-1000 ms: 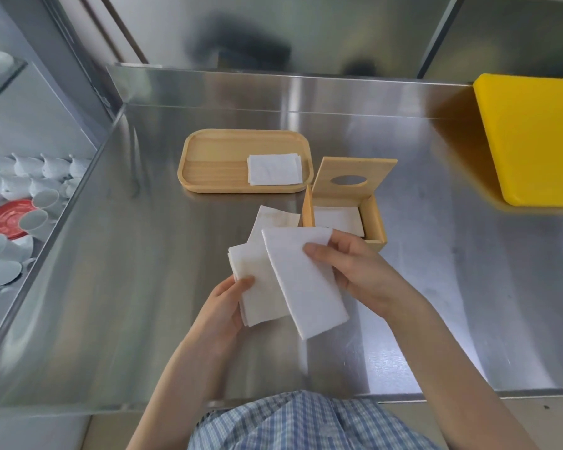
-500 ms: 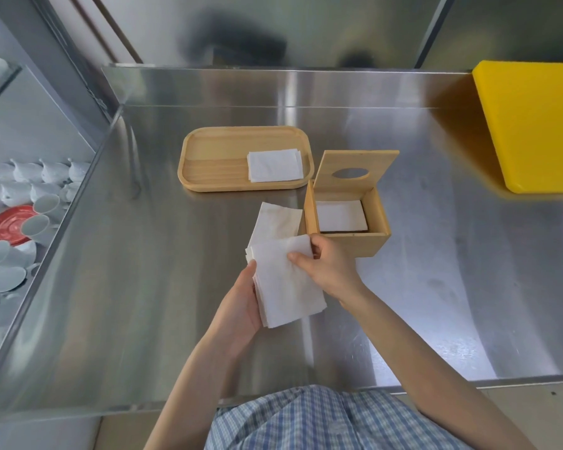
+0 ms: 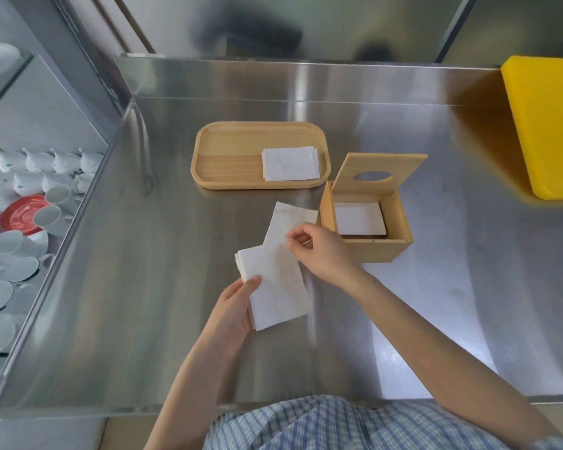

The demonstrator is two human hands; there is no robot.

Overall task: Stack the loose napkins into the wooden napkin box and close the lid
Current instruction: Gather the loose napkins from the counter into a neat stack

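Above the brushed stainless-steel surface (image 3: 143,303), the left hand (image 3: 233,315) grips a small stack of white folded paper napkins (image 3: 275,290) by its lower left edge, thumb on top; the right hand (image 3: 322,251) pinches the upper right edge of a napkin, thumb and forefinger closed on the paper; one napkin juts up behind the stack toward the box; the square light-wood napkin box (image 3: 376,246) stands just right of the hands, its hinged lid with an oval slot (image 3: 376,173) tipped open, a white napkin (image 3: 359,219) lying flat inside; beyond, a rounded wooden tray (image 3: 228,157) holds more white napkins (image 3: 290,163) at its right end.
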